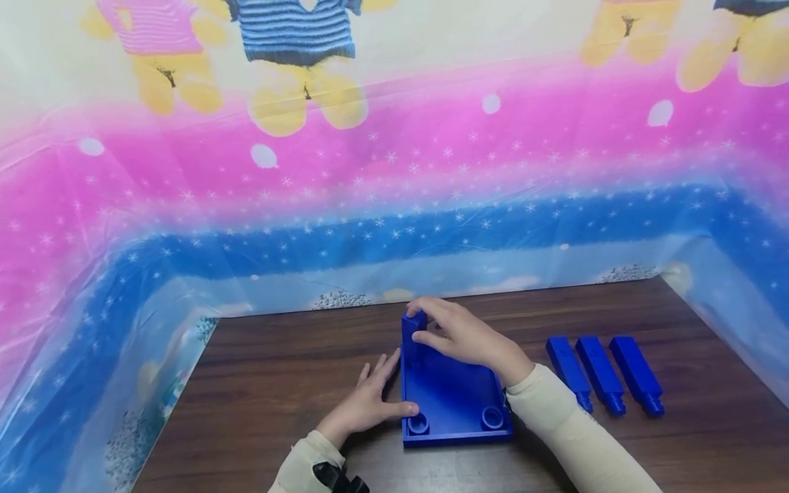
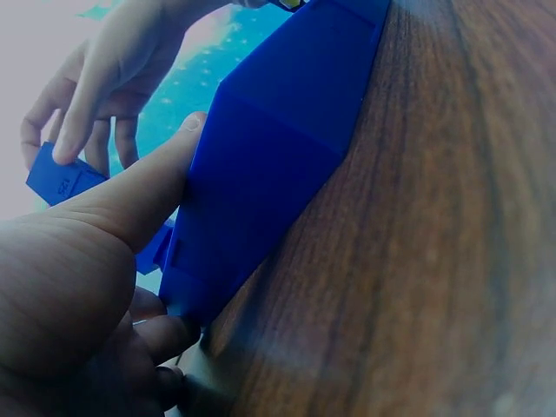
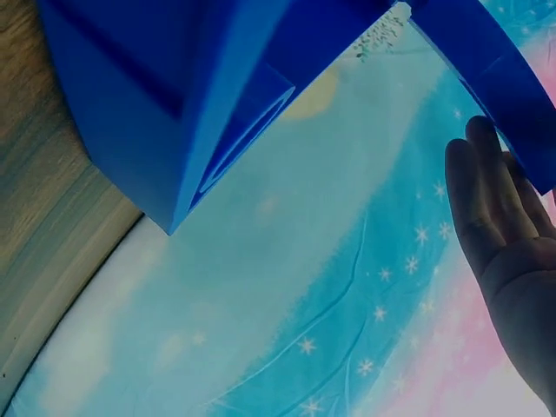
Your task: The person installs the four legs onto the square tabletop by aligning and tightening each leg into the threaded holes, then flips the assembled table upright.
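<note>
A blue rectangular panel with a raised rim (image 1: 457, 437) lies on the table. Round sockets show at its two near corners, the left socket (image 1: 418, 424) and the right socket (image 1: 492, 418). At its far left corner a square blue leg (image 1: 409, 337) stands upright. My right hand (image 1: 465, 335) grips the leg's top end between thumb and fingers. From the left, my left hand (image 1: 370, 402) rests against the panel's side, fingers spread and fairly straight; its thumb (image 2: 156, 178) lies over the rim by the near left socket. My right arm covers part of the panel's right edge.
Right of the panel lie three more blue legs, a left one (image 1: 568, 370), a middle one (image 1: 599, 373) and a right one (image 1: 636, 373), their narrow round ends toward me. A patterned cloth (image 1: 394, 233) hangs behind the brown wooden table (image 1: 277, 363) and along its sides.
</note>
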Motion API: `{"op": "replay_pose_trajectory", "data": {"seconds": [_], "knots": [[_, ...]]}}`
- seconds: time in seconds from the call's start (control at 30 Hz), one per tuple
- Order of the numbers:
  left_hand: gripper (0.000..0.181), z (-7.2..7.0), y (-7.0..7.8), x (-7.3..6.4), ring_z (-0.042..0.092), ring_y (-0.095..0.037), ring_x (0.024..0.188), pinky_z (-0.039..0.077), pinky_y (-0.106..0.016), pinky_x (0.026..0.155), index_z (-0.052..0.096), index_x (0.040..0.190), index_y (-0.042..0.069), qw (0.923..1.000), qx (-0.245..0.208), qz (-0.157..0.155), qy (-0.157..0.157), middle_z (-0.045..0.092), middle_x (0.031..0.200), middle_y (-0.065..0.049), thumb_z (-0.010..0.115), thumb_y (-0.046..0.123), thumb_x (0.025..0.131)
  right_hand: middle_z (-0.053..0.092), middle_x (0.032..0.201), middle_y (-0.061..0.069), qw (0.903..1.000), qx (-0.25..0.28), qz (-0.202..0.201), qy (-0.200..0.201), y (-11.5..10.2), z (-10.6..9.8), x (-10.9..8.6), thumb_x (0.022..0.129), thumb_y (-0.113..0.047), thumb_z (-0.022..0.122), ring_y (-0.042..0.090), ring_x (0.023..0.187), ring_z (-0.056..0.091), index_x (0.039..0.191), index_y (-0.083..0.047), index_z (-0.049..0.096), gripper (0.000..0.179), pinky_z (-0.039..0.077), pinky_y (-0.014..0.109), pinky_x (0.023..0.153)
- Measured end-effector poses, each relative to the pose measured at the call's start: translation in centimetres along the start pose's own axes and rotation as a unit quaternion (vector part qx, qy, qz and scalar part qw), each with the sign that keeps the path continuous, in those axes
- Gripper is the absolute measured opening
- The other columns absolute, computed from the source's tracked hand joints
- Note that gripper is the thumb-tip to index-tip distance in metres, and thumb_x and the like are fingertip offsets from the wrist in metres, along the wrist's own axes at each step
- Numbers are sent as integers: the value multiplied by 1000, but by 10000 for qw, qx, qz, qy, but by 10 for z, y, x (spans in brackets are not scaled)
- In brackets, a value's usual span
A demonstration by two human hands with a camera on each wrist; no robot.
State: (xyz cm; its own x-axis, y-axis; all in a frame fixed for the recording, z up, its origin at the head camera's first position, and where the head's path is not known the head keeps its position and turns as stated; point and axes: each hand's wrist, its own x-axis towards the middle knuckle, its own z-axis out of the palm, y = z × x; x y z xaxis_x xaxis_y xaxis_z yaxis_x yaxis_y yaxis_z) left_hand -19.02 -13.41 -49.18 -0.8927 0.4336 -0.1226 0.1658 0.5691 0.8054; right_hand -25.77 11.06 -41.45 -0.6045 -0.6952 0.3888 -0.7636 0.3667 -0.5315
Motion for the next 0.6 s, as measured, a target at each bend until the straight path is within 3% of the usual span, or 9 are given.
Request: {"op": "replay_pose_trajectory", "data": {"seconds": [0.43,0.6], "knots": [[112,1,2,-1,-4,-53,158,2,-74,121,17,171,13,10000,10,-45,-73,13,171,-31,81,55,89,64,133,9,9997,122,188,67,-1,-2,-5,104,-9,68,26,116,69,133,-10,62,30,59,49,95],[113,0,3,0,-2,-51,158,1,-73,122,17,171,12,10000,-5,-36,-42,14,171,-30,80,58,89,64,135,9,9998,139,155,50,-2,-4,-2,104,-6,66,27,117,69,135,-9,63,31,60,43,94]]}}
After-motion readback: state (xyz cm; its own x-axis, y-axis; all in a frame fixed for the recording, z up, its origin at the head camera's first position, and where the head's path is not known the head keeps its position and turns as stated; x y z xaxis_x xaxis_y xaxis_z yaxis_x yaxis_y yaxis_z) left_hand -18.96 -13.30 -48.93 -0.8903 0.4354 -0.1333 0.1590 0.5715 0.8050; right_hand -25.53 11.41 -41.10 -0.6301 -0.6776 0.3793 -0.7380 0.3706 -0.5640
